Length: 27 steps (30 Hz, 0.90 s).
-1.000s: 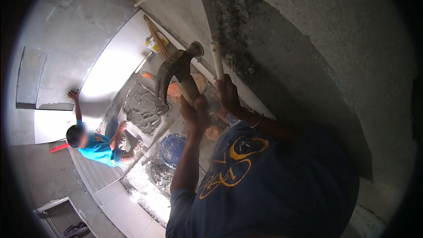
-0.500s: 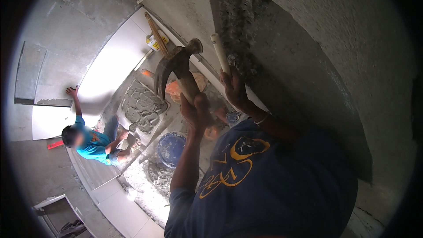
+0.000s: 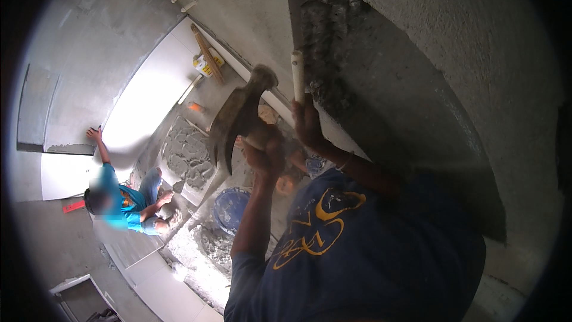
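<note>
My left hand [image 3: 262, 154] is closed around the wooden handle of a claw hammer [image 3: 231, 112]. The hammer's rusty head is raised, its round face up and the claw hanging down on the left. Just right of it, my right hand [image 3: 308, 122] grips the lower end of a short cream-coloured pipe [image 3: 298, 74]. This pipe stands nearly upright beside the rough wall opening. A gap separates hammer head and pipe. What the pipe's lower end meets is hidden by my fingers.
A person in a turquoise shirt [image 3: 122, 197] sits at the left, one hand against the wall. Below lie a blue basin [image 3: 231, 210], a board of wet mortar [image 3: 189, 154] and rubble [image 3: 214, 241]. A white tub [image 3: 208, 64] and wooden stick [image 3: 202, 48] stand in the far corner.
The hammer has dropped slightly, its claw swinging further down. The pipe has turned more upright in my right hand. The seated person's head is lower in the picture.
</note>
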Each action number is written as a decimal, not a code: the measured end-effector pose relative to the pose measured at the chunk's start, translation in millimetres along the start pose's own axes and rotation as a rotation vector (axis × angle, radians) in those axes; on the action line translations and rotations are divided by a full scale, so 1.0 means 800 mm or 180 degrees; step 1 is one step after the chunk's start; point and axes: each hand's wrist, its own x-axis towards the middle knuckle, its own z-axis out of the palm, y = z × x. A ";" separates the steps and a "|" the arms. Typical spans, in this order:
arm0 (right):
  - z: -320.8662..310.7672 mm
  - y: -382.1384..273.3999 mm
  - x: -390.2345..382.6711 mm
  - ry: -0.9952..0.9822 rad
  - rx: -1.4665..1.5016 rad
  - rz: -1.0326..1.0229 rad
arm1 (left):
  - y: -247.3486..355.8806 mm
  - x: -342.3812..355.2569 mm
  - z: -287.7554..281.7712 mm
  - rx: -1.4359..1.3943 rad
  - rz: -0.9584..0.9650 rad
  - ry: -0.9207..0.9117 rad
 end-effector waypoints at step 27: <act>0.062 0.047 0.186 -0.0421 -0.0414 0.0401 | -0.096 0.198 -0.002 0.1330 0.0124 -0.0807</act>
